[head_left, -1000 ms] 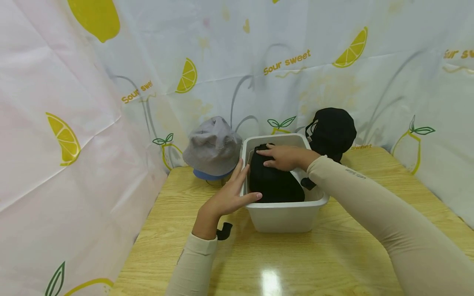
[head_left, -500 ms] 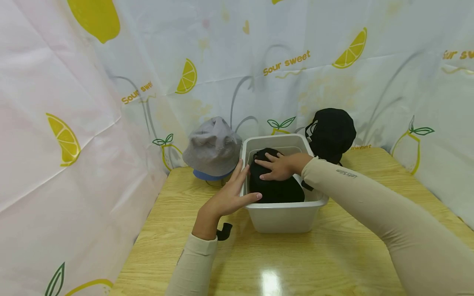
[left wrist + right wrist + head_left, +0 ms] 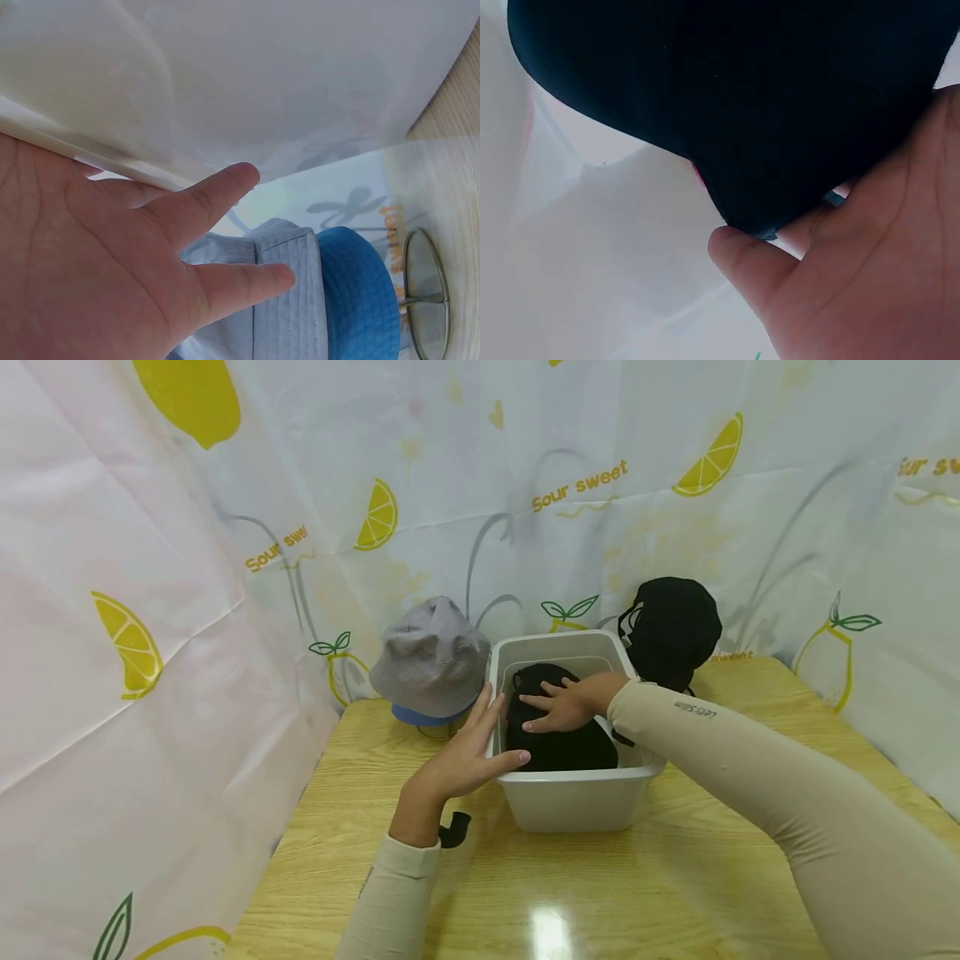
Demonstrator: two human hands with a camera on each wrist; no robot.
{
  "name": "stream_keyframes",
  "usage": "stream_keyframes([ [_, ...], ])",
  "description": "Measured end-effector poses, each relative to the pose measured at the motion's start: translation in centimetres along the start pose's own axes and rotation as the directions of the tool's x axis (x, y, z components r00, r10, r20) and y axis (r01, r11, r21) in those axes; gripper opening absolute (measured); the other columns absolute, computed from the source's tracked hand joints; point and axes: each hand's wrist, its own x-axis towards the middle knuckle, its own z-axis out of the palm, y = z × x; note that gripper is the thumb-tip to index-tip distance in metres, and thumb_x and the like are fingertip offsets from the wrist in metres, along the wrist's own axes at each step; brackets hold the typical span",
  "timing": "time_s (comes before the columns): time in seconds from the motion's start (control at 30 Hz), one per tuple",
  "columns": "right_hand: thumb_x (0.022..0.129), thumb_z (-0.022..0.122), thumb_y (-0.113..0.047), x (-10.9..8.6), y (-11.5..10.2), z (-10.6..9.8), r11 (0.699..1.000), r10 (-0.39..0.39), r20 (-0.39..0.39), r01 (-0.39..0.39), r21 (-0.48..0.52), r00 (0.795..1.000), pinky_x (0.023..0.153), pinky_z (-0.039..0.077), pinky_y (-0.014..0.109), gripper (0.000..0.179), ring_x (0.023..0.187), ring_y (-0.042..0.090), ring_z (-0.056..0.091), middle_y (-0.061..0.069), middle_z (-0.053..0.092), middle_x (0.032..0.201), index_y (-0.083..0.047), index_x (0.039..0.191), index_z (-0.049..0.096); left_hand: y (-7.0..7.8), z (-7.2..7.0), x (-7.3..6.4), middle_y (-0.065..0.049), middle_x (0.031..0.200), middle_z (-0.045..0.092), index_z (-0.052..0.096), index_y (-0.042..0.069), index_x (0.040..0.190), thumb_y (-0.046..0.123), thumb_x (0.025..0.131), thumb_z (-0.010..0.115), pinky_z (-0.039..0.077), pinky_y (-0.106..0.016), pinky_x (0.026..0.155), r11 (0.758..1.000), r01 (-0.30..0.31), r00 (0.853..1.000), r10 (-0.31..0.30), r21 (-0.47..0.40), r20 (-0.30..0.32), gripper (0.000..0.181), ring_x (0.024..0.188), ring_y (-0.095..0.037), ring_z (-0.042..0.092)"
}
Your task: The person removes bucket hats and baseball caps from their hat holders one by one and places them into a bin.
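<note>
A white plastic tub stands on the table, with a black cap lying inside it. My right hand reaches in over the right side and rests on the cap, fingers spread. In the right wrist view, the thumb and fingers of the right hand lie at a corner of the black cap, near its curved brim. Against the tub's left rim, my left hand lies with straight fingers and thumb apart. The left wrist view shows the palm of the left hand beside the tub wall.
Left of the tub, a grey bucket hat sits over a blue hat on a wire stand. Another black hat stands behind the tub to the right. A lemon-print cloth hangs behind the wooden table.
My right hand has slid toward me and slightly lower on the cap, its fingers spreading. The cap's far end has come nearer with it. The left hand has stayed still.
</note>
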Motion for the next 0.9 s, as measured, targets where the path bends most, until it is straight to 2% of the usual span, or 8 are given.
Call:
stream_keyframes([
  [0.23, 0.102, 0.023, -0.075, 0.2, 0.1, -0.1, 1.0, -0.005, 0.001, 0.005, 0.019, 1.0, 0.126, 0.0, 0.064, 0.082, 0.158, 0.049, -0.001, 0.018, 0.0, 0.174, -0.03, 0.168, 0.004, 0.1, -0.1, 0.0, 0.005, 0.175, -0.016, 0.003, 0.04, 0.165, 0.073, 0.092, 0.058, 0.029, -0.06, 0.121, 1.0, 0.006, 1.0, -0.006, -0.003, -0.006, 0.097, 0.16, -0.028, 0.01],
  [0.5, 0.102, 0.025, -0.075, 0.0, 0.3, -0.2, 0.999, -0.019, -0.025, 0.02, 0.03, 1.0, 0.124, 0.001, 0.068, 0.081, 0.158, 0.048, 0.0, 0.018, 0.001, 0.174, -0.03, 0.168, 0.008, 0.1, 0.0, -0.1, 0.006, 0.174, -0.017, 0.003, 0.038, 0.166, 0.073, 0.092, 0.057, 0.029, -0.06, 0.122, 1.0, 0.009, 1.0, -0.009, -0.004, 0.005, 0.098, 0.16, -0.027, 0.008],
  [0.9, 0.1, 0.027, -0.079, -0.9, 1.4, -1.5, 0.997, -0.015, -0.082, 0.021, 0.074, 0.997, 0.119, 0.004, 0.076, 0.081, 0.157, 0.052, -0.001, 0.015, 0.0, 0.175, -0.038, 0.167, 0.008, -0.1, 0.1, 0.0, 0.006, 0.174, -0.018, 0.002, 0.038, 0.166, 0.073, 0.093, 0.057, 0.027, -0.06, 0.122, 1.0, -0.005, 1.0, 0.005, 0.002, -0.002, 0.098, 0.161, -0.025, 0.006],
])
